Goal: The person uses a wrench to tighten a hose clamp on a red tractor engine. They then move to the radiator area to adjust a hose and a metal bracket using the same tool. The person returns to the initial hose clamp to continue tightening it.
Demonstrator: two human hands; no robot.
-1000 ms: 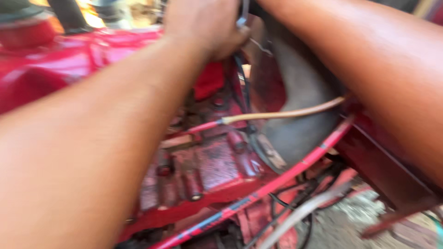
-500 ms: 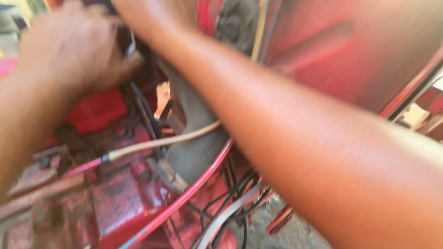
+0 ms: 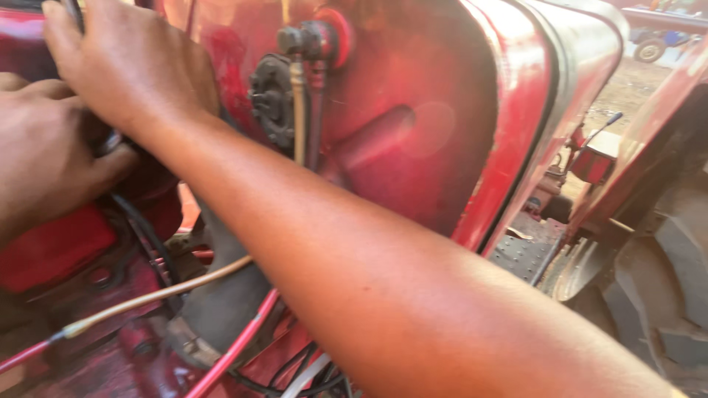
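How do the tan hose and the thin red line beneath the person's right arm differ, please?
The tan hose is pale beige and thicker; the thin red line is bright red and slimmer. The tan hose lies nearly level, running leftward into a metal fitting, while the red line slants steeply down. Both pass under the right arm across the red engine body.

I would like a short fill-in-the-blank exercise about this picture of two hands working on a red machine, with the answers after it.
1. The machine's large curved panel is painted ____.
2. Both hands, the left hand and the right hand, are at the upper ____ of the picture.
3. The beige hose passes ____ the right forearm.
4. The black tyre is at the ____ edge.

Answers: red; left; under; right
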